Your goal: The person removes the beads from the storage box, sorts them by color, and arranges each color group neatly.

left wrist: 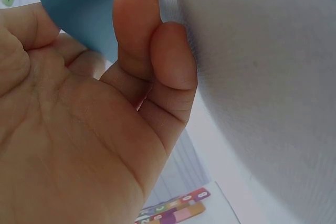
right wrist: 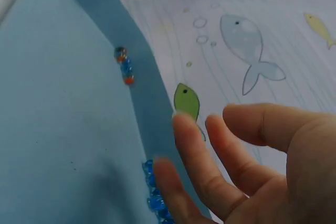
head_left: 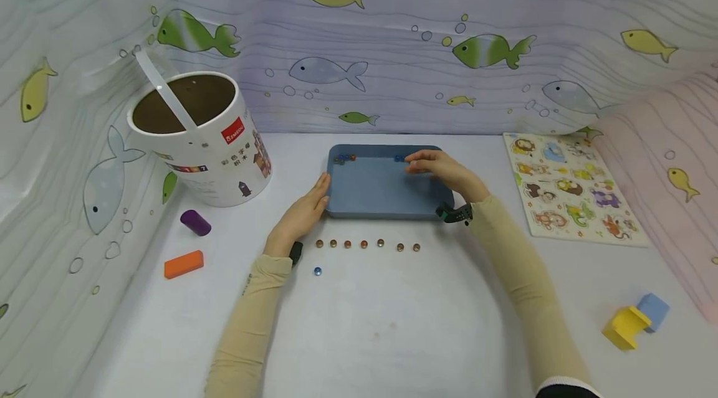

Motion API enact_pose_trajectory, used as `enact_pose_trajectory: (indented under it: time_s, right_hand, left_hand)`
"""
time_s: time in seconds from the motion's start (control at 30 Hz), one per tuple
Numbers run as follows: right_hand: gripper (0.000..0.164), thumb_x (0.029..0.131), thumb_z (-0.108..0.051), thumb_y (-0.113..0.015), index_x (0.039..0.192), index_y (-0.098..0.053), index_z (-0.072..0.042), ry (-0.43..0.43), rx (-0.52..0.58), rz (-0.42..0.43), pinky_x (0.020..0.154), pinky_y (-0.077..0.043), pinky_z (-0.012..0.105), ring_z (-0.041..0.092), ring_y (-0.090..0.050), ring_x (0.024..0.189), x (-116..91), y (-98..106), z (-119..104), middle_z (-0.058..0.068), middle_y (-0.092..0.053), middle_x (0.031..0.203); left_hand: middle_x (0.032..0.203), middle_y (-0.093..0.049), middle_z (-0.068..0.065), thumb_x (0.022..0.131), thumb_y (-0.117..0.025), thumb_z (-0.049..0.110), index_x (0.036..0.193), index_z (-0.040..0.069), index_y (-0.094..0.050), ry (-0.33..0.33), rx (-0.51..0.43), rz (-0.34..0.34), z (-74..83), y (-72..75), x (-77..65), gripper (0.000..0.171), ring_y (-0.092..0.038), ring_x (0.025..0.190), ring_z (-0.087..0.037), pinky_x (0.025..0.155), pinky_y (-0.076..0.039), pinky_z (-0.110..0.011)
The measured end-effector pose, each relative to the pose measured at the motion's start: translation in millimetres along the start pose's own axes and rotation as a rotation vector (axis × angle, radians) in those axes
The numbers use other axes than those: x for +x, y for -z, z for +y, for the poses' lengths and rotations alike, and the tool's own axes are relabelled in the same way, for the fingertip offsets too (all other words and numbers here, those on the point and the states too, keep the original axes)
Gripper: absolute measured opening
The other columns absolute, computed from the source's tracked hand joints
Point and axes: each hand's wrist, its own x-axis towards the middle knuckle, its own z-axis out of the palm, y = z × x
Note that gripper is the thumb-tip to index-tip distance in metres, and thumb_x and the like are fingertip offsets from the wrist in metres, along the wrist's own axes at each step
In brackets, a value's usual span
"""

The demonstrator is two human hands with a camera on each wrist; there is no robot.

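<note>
A shallow blue-grey tray (head_left: 381, 189) lies on the white table. The left hand (head_left: 300, 214) rests its fingers against the tray's left side. Over the right part of the tray hovers the right hand (head_left: 443, 170), its fingers spread and slightly bent, with nothing visible between them. Just beside its fingertips, blue marbles (right wrist: 156, 203) lie along the tray's far edge. A mixed group of blue and orange marbles (head_left: 344, 159) sits in the far left corner. In front of the tray, several amber marbles (head_left: 364, 244) form a row, and one light blue marble (head_left: 318, 271) lies nearer.
A white bucket (head_left: 224, 167) with a handle stands at the back left. Near it lie a purple cylinder (head_left: 196, 223) and an orange block (head_left: 184, 265). To the right are a board of animal pictures (head_left: 572, 192), a yellow block (head_left: 625, 328) and a blue block (head_left: 653, 311). A fish-print curtain surrounds the table.
</note>
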Motion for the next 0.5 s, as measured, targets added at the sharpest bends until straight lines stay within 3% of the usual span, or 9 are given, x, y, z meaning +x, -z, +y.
enact_pose_trajectory:
  time_s: [0.03,0.1,0.27,0.4,0.5]
  right_hand:
    - [0.045,0.101,-0.021,-0.050,0.138,-0.045,0.005,-0.007,0.010,0.022,0.121,-0.017,0.056,0.038,-0.048,0.131,2,-1,1,-0.004,-0.070,0.109]
    - [0.044,0.101,-0.019,-0.050,0.137,-0.046,0.007,-0.002,0.019,0.050,0.122,-0.014,0.054,0.038,-0.046,0.133,5,-3,4,0.000,-0.071,0.112]
    - [0.043,0.100,-0.020,-0.052,0.135,-0.049,0.006,-0.011,0.025,0.126,0.122,-0.019,0.046,0.033,-0.045,0.134,17,-7,10,0.015,-0.067,0.124]
    - [0.040,0.101,-0.019,-0.051,0.134,-0.051,0.004,-0.022,0.091,0.203,0.122,-0.020,0.044,0.032,-0.049,0.131,27,-7,15,-0.004,-0.075,0.104]
    - [0.041,0.102,-0.018,-0.048,0.135,-0.049,0.005,-0.006,0.157,0.264,0.121,-0.024,0.043,0.027,-0.059,0.121,33,-7,20,-0.014,-0.071,0.088]
  left_hand:
    - [0.164,-0.004,-0.009,0.107,-0.028,0.025,0.156,0.009,-0.007,0.001,-0.002,-0.003,0.3,-1.1,-0.3,0.056,-0.015,0.150,-0.031,0.123,-0.017,-0.048]
    - [0.164,-0.005,-0.010,0.107,-0.028,0.025,0.156,0.009,-0.007,0.000,0.001,-0.004,0.1,-2.4,-0.2,0.056,-0.016,0.150,-0.031,0.123,-0.018,-0.048]
    - [0.165,-0.005,-0.008,0.107,-0.029,0.025,0.156,0.010,-0.008,-0.006,0.007,0.008,0.3,-1.3,1.3,0.055,-0.017,0.150,-0.030,0.123,-0.018,-0.047]
    - [0.165,-0.004,-0.007,0.107,-0.028,0.025,0.156,0.010,-0.008,-0.004,0.007,0.007,0.5,-0.7,1.0,0.055,-0.017,0.150,-0.029,0.123,-0.018,-0.047]
    - [0.165,-0.004,-0.007,0.107,-0.029,0.025,0.156,0.010,-0.007,0.001,0.005,0.005,0.7,-0.7,-0.2,0.055,-0.017,0.150,-0.030,0.123,-0.019,-0.047]
